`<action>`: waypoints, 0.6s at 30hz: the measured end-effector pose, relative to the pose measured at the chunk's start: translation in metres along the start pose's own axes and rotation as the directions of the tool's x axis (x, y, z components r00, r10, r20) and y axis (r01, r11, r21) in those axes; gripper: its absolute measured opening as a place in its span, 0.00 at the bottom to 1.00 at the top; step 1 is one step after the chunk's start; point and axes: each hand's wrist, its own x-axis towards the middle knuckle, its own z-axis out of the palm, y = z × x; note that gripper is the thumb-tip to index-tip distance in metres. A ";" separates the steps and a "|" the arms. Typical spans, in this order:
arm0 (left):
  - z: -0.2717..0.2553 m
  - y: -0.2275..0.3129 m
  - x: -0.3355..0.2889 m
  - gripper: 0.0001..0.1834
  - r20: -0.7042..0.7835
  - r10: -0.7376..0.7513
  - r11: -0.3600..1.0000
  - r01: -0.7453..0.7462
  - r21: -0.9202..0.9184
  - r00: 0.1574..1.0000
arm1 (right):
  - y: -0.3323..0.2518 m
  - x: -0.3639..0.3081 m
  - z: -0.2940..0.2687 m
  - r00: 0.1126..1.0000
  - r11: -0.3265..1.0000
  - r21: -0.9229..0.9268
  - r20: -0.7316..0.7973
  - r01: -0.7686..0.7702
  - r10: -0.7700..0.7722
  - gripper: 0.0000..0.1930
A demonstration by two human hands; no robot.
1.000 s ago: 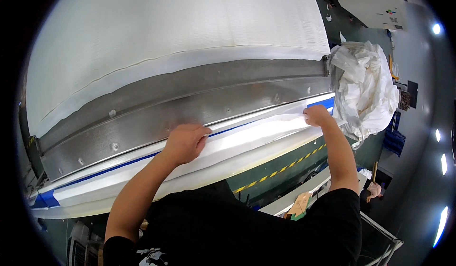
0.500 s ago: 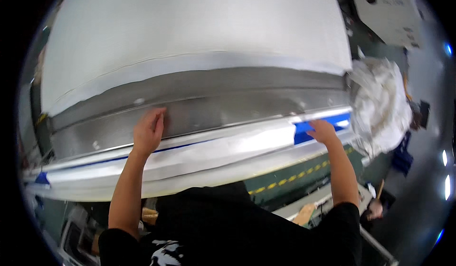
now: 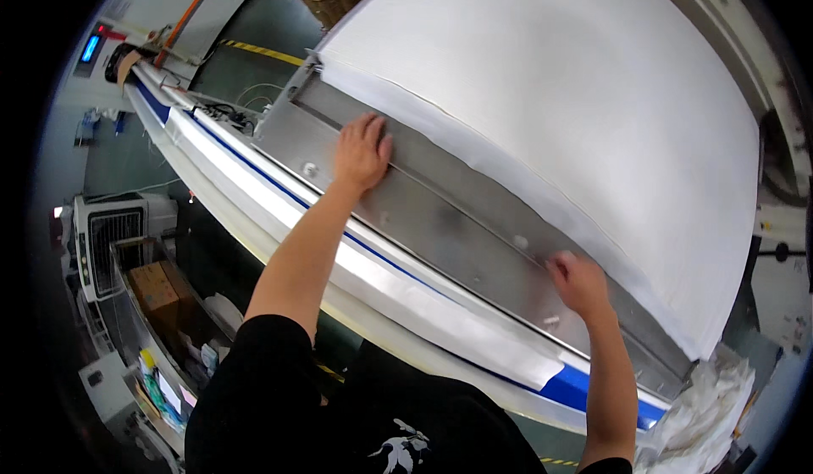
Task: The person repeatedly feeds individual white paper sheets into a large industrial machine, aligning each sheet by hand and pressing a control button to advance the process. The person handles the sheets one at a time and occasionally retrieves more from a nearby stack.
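Metal plate (image 3: 440,241) nr wht bundle (image 3: 703,415)

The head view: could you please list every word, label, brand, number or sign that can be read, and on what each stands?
No text is clear enough to quote.
Lit blue screen: too small to read.
Pale housing, upper left: faint marks, too blurred to read.
Cardboard box: any markings too small to read.
Black shirt: white bird-like print, no lettering visible.
Floor tape: yellow-and-black stripes, no words visible.
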 end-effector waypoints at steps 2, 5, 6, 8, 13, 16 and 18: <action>-0.001 -0.006 0.001 0.19 -0.057 0.033 0.998 -0.035 -0.048 0.998 | -0.063 0.064 -0.009 0.987 0.989 0.002 -0.065 0.146 -0.146 0.12; 0.000 -0.012 0.001 0.19 -0.062 0.020 0.993 -0.027 -0.117 0.998 | -0.142 0.155 -0.021 0.944 0.954 0.056 -0.178 0.293 -0.279 0.11; 0.001 -0.015 0.001 0.19 -0.068 0.028 0.990 -0.037 -0.136 0.997 | -0.166 0.186 -0.025 0.934 0.935 0.131 -0.187 0.331 -0.305 0.11; 0.000 -0.019 0.002 0.19 -0.060 0.011 0.987 -0.020 -0.161 0.998 | -0.214 0.246 -0.023 0.913 0.915 0.161 -0.245 0.371 -0.327 0.11; -0.007 -0.019 0.006 0.20 -0.031 -0.025 0.982 0.019 -0.190 0.999 | -0.283 0.345 -0.017 0.846 0.869 0.135 -0.340 0.476 -0.411 0.11; -0.008 -0.017 0.008 0.21 -0.008 -0.035 0.980 0.033 -0.196 0.999 | -0.297 0.370 -0.016 0.868 0.892 0.104 -0.304 0.440 -0.393 0.10; -0.006 -0.017 0.008 0.21 -0.009 -0.035 0.983 0.032 -0.183 0.999 | -0.302 0.376 -0.016 0.893 0.923 0.060 -0.285 0.380 -0.349 0.10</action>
